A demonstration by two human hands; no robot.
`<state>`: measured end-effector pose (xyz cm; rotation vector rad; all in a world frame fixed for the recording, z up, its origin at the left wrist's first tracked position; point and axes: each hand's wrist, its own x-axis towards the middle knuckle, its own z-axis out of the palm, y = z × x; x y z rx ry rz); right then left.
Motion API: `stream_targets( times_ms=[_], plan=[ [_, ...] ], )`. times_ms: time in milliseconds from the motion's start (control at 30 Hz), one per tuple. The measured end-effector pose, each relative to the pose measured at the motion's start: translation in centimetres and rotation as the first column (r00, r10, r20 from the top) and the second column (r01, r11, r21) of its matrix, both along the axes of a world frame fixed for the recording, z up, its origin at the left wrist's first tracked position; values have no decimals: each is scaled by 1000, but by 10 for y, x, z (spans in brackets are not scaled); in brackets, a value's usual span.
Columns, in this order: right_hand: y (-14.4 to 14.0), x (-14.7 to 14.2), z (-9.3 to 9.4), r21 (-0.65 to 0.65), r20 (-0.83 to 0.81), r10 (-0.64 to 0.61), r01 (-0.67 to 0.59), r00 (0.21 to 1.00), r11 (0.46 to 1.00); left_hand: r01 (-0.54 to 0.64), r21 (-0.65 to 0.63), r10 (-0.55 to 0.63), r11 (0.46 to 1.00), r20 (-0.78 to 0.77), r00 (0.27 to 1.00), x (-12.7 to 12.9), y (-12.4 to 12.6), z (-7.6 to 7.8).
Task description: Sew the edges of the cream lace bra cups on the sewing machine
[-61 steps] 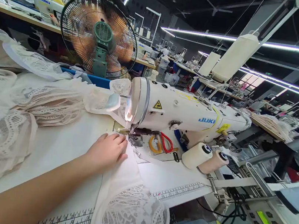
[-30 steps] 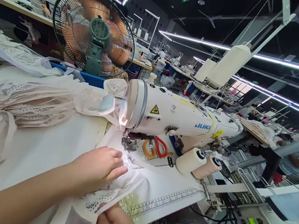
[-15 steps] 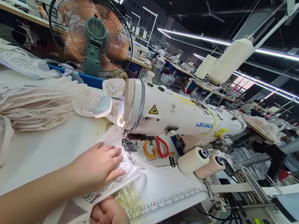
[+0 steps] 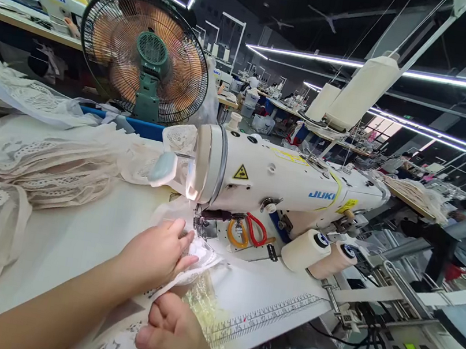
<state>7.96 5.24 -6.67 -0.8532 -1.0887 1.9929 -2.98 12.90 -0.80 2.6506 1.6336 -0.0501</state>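
1. While the left hand [image 4: 157, 256] lies flat with its fingers spread on the lace piece [image 4: 198, 260], the right hand [image 4: 176, 335] pinches the near end of the same piece between thumb and fingers.
2. The lace piece runs in a long line from the right hand, under the left hand, and up to the needle part [image 4: 203, 225] of the sewing machine [image 4: 284, 185]. That line goes away from the person and a little to the right.
3. The left hand is the nearer one to the needle part. Its fingertips [image 4: 187, 249] are just beside it. The right hand is well behind, close to the person.
4. The front edge of the table [image 4: 75, 232] is right by the right hand, and the lace piece hangs over it there.
5. To the right of both hands is a bare strip of table with a printed ruler [image 4: 268, 317]. There is open room on that side.
6. To the left of the left hand is more bare table, and past it a pile of lace [image 4: 42, 163].
7. Beyond the left hand, under the arm of the machine, lie scissors [image 4: 251, 230] with red and orange handles. 2 thread cones [image 4: 317, 254] lie on their sides to the right of those.
8. A fan [image 4: 144, 62] stands far beyond the hands, behind the pile.
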Motion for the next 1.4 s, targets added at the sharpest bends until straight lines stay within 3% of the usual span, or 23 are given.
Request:
stream_targets(
  times_ms=[100, 167, 200, 267, 300, 367, 400, 467, 567, 733, 833, 1000, 1100, 1200, 1300, 1400],
  plan=[
    [1, 12, 5, 167, 156, 46, -72, 987, 983, 4, -9, -4, 1000, -27, 1000, -1, 2, -2],
    [0, 29, 13, 373, 277, 0, -107, 961, 921, 22, 5, -22, 1000, -44, 999, -3, 3, -3],
    [0, 39, 18, 499, 333, -52, -129, 941, 857, 29, 8, -29, 1000, -48, 998, -5, 3, -3],
    [4, 63, 25, 737, 400, -253, -145, 881, 661, 36, 7, -36, 999, -56, 998, -8, 3, -2],
    [9, 74, 26, 828, 410, -408, -146, 815, 541, 36, 4, -36, 999, -59, 998, -9, 3, -2],
    [24, 90, 26, 915, 402, -681, -232, 613, 331, 33, -10, -34, 999, -69, 997, -11, 3, -1],
    [33, 95, 25, 912, 399, -755, -311, 521, 268, 30, -18, -32, 999, -74, 997, -12, 3, -1],
    [52, 100, 21, 867, 410, -812, -455, 416, 205, 22, -36, -25, 999, -82, 996, -13, 2, -1],
    [71, 96, 18, 853, 366, -831, -508, 419, 120, 15, -38, -18, 999, -80, 997, -14, 1, -1],
    [66, 91, 19, 907, 247, -723, -416, 646, -62, 18, -21, -18, 1000, 18, 1000, -17, 0, 0],
    [60, 87, 15, 893, 268, -621, -432, 737, -127, 33, -12, -33, 999, 53, 998, -15, -2, 3],
    [64, 77, 6, 837, 264, -661, -507, 703, -206, 300, 5, -296, 954, 187, 937, -7, -10, 2],
    [67, 74, 3, 798, 291, -720, -575, 630, -180, 350, -44, -319, 936, 313, 895, -3, -15, -2],
    [68, 74, 1, 777, 338, -743, -617, 578, -127, 304, -90, -268, 948, 286, 920, -3, -16, -4],
    [66, 75, 0, 771, 383, -720, -629, 578, -95, 310, -88, -281, 947, 243, 928, -5, -15, -5],
    [63, 77, 0, 794, 410, -680, -605, 609, -63, 328, -2, -316, 945, 261, 912, -7, -12, -8]
  ],
)
